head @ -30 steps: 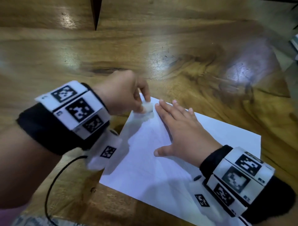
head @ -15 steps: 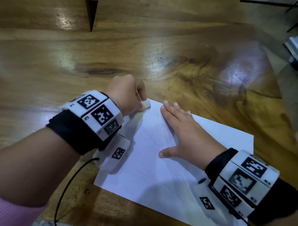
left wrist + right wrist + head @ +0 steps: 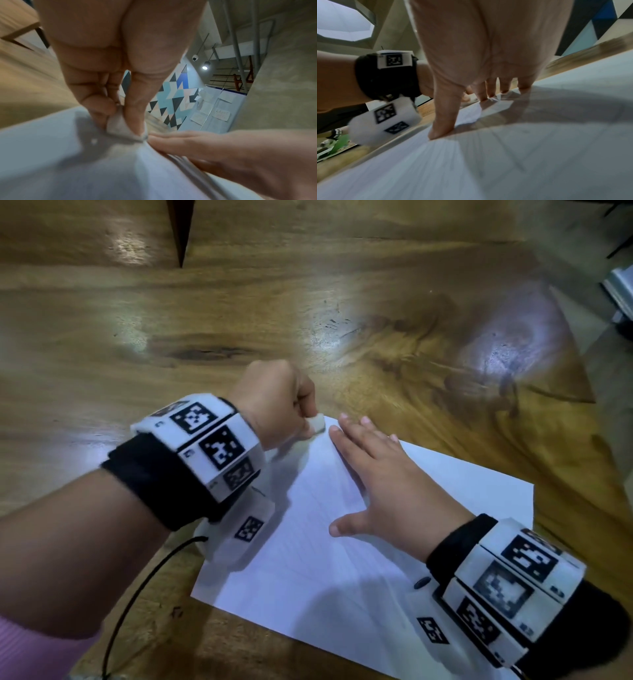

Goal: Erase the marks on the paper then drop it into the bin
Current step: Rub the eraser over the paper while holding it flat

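- Nearest the camera, the right hand (image 3: 387,491) lies flat on the paper (image 3: 342,577), fingers straight and spread, pinning the sheet to the wooden table (image 3: 239,320).
- Paper of this kind looks light, thin and limp; it would likely slide or buckle under rubbing without that flat press.
- Just beyond, the left hand (image 3: 274,405) has its grip closed on a small white eraser (image 3: 318,422), thumb and fingers pinching it against the sheet's far corner.
- Faint lines cross the sheet; erasing appears unfinished.
- For binning, a pinch at an edge or corner should do; tearing and creasing are the risks.
- No bin is in view.
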